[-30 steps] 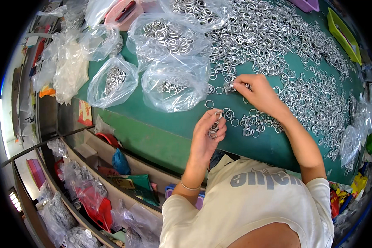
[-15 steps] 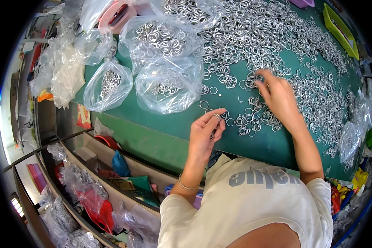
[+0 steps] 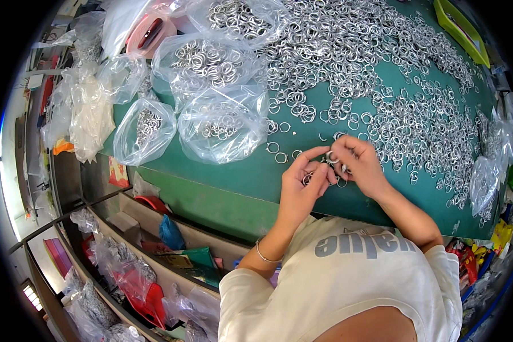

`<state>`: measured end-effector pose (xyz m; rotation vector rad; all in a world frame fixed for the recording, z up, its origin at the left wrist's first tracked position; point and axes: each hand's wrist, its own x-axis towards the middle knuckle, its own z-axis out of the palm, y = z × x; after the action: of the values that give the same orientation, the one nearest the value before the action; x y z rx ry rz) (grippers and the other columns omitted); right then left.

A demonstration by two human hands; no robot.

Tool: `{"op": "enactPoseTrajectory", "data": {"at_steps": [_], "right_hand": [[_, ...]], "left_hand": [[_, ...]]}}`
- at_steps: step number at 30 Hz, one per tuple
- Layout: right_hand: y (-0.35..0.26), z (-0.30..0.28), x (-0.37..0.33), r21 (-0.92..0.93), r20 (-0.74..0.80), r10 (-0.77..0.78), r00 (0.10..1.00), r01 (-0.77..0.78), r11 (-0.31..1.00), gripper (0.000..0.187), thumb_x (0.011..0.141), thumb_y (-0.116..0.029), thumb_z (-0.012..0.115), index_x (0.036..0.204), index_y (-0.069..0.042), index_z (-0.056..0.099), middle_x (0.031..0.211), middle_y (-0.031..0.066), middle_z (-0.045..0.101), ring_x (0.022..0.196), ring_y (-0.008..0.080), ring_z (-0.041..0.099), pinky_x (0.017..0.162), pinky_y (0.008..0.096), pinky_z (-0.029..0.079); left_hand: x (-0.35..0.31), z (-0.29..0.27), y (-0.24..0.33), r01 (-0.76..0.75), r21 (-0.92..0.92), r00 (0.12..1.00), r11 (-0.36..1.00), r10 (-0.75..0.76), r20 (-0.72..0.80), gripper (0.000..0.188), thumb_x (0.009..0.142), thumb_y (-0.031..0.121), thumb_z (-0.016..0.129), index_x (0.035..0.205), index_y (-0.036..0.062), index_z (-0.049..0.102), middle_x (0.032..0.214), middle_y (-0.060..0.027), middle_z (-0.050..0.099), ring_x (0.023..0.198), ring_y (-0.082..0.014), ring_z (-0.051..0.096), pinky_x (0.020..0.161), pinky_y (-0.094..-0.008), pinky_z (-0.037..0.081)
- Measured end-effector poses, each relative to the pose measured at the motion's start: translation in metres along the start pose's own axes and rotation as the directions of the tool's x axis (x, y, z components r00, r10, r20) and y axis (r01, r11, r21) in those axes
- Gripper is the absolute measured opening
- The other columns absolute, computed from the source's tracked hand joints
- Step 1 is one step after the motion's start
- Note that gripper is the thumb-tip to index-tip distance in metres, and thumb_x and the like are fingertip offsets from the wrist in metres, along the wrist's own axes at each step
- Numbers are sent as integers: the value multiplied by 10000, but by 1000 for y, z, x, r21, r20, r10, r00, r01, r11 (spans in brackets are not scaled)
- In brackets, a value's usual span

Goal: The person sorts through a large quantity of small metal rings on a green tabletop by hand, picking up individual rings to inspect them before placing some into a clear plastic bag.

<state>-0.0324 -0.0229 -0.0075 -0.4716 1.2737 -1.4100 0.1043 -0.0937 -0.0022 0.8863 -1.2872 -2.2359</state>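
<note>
My left hand (image 3: 303, 185) is closed around a few silvery metal rings (image 3: 307, 179), partly hidden by its fingers. Right beside it, my right hand (image 3: 363, 166) pinches a metal ring (image 3: 331, 157) between curled fingers, and the fingertips of both hands nearly meet. Both hands are above the near edge of the green table (image 3: 245, 176). A broad heap of loose metal rings (image 3: 336, 51) spreads behind them, and a thinner scatter of rings (image 3: 427, 131) lies to the right.
Clear plastic bags of rings (image 3: 222, 128) stand left of the heap, near a pink container (image 3: 152, 35) with a dark red tool. A lime green tray (image 3: 461, 31) sits at the far right. Compartments with bags and a red scoop (image 3: 148, 302) lie lower left.
My right hand has come from the ring heap toward me and now meets my left hand. My left hand has shifted slightly right and down. The view has shifted a little.
</note>
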Motion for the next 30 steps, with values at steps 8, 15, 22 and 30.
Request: {"op": "enactPoseTrajectory", "data": {"at_steps": [8,15,22,30], "right_hand": [[-14,-27,9,503,75,52,996,-83,860,161,893,-205,504,921,-48,524,716,60,526,426,85,415,319,189,263],[-40,-19,31,-206,-48,0,999,-10,979,163,842,-139,615,901,13,631,623,-11,526,464,41,424,394,196,305],[-31,-17,99,-963,125,-510,851,228,146,185,759,-165,645,896,-41,629,774,122,616,663,304,609,584,404,477],[-38,-27,89,-848,56,-507,860,309,431,84,757,-99,592,807,-32,607,680,105,596,583,248,595,549,365,469]], "left_hand": [[36,-23,2,-161,664,943,730,313,-116,244,916,71,438,1117,-33,527,634,-56,540,475,-93,427,417,-250,339],[92,-19,16,-2,1000,920,-3,392,3,349,864,212,535,1099,-27,436,677,-207,620,607,-381,604,524,-471,467],[59,-14,-1,-29,987,962,159,271,-15,119,855,171,535,887,63,497,731,-151,623,614,-350,608,530,-461,460],[39,-20,20,-152,792,942,592,330,-66,71,843,50,573,851,-12,541,636,-86,570,473,-159,508,434,-283,383]]}}
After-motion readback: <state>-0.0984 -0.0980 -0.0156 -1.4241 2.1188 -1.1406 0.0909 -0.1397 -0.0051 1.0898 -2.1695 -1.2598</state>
